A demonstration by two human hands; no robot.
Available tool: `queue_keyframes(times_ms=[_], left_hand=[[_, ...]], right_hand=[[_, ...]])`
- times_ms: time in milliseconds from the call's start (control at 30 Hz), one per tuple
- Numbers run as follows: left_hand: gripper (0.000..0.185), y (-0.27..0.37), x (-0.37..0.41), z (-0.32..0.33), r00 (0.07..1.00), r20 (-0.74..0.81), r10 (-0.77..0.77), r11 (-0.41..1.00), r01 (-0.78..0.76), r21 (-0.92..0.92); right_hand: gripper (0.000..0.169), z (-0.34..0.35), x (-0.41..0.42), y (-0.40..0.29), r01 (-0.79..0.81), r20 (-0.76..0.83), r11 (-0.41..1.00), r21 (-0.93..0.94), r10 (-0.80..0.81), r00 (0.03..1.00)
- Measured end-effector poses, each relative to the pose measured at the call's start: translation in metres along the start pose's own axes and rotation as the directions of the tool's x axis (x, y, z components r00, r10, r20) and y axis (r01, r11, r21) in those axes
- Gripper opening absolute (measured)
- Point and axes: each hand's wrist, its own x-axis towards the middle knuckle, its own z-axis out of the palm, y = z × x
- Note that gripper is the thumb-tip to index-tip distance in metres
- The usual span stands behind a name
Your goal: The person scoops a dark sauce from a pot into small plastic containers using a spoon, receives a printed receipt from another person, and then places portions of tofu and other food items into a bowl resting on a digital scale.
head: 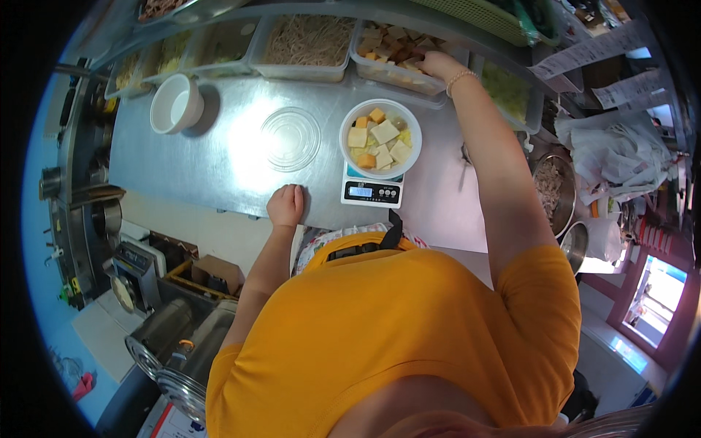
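My right hand (438,64) reaches into a plastic tub of tofu-like cubes (402,76) at the back of the steel counter; its fingertips are hidden among the pieces. My left hand (286,206), curled closed with nothing visible in it, rests at the counter's front edge. Between them stands a white digital kitchen scale (373,192) with a lit display. On it sits a round white bowl (343,139) holding pale and orange cubes over shredded yellowish leaves. A clear round plastic lid (291,139) lies flat to the left of the scale.
A stack of white bowls (176,104) stands at the counter's left. Along the back are a tub of noodle-like strands (309,41) and a tub of chopped greens (506,90). At the right are a steel bowl of shredded food (552,191) and white plastic bags (613,156).
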Motion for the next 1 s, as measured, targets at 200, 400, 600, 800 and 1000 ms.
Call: queue_keyframes(times_ms=[200, 400, 600, 800, 1000], left_hand=[[0.022, 0.005, 0.001, -0.004, 1.000, -0.019, -0.023, 1.000, 0.023, -0.004], [0.021, 0.006, 0.000, -0.006, 0.999, -0.019, -0.041, 0.999, 0.041, 0.002], [0.021, 0.004, 0.002, -0.005, 1.000, -0.021, -0.022, 1.000, 0.022, -0.008], [0.020, 0.005, 0.002, -0.005, 0.999, -0.031, -0.030, 1.000, 0.030, 0.002], [0.020, 0.002, -0.001, -0.004, 0.999, -0.009, -0.049, 0.999, 0.049, 0.007]], right_hand=[[0.039, 0.003, 0.015, -0.003, 0.013, -0.022, 0.999, -0.032, -0.014, 1.000], [0.036, 0.000, 0.015, -0.001, -0.032, -0.354, 0.999, 0.015, 0.035, 0.935], [0.041, -0.006, 0.012, -0.005, -0.074, -0.396, 0.997, -0.022, 0.059, 0.916], [0.048, 0.004, 0.013, 0.023, -0.114, -0.317, 0.923, -0.367, -0.009, 0.948], [0.052, -0.004, -0.002, 0.017, -0.104, -0.156, 0.885, -0.453, 0.036, 0.987]])
